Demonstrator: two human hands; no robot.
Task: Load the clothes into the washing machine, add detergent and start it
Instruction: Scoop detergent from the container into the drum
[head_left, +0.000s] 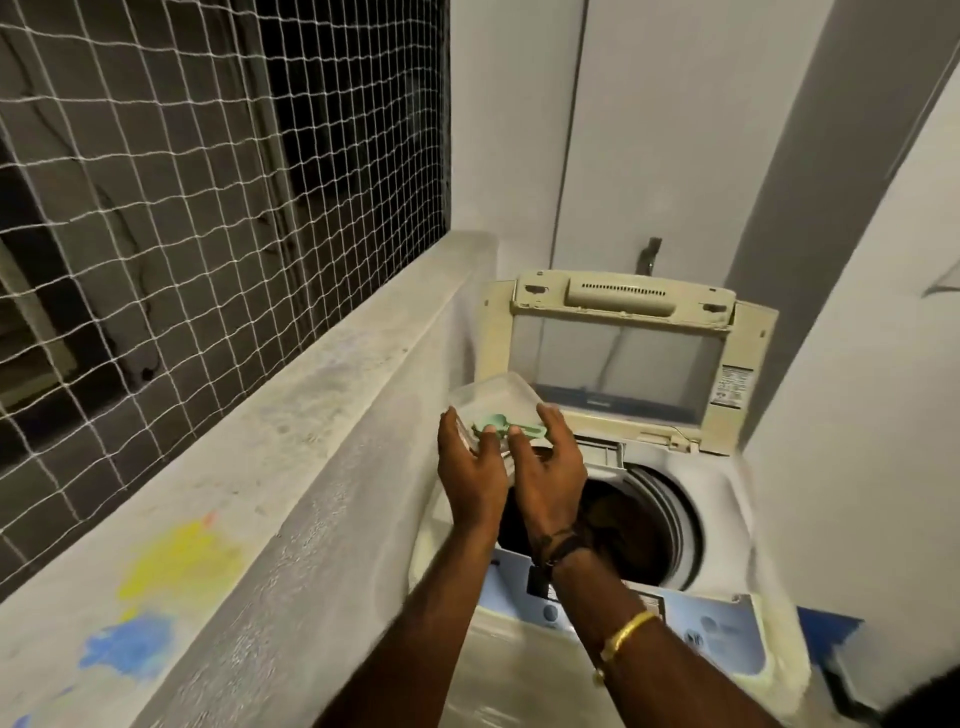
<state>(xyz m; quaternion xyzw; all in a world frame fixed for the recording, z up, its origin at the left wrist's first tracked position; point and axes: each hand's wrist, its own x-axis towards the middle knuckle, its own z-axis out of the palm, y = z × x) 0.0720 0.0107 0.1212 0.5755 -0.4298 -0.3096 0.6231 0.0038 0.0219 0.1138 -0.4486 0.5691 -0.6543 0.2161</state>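
A top-loading washing machine (727, 493) stands in the corner with its lid (623, 358) raised. Dark clothes (618, 525) lie inside the drum. Above the drum's left rim, both hands hold a clear plastic container (493, 397) with a green scoop (506, 427) in it. My left hand (470, 467) grips the container's near left side. My right hand (545, 478) holds its right side, fingers curled up along the wall. The container's contents are hard to see.
A rough concrete parapet (291, 447) runs along the left, stained with yellow and blue powder (166, 571). White netting (208, 208) closes the opening above it. A tap (649, 254) sticks out of the wall behind the machine. The control panel (717, 629) faces me.
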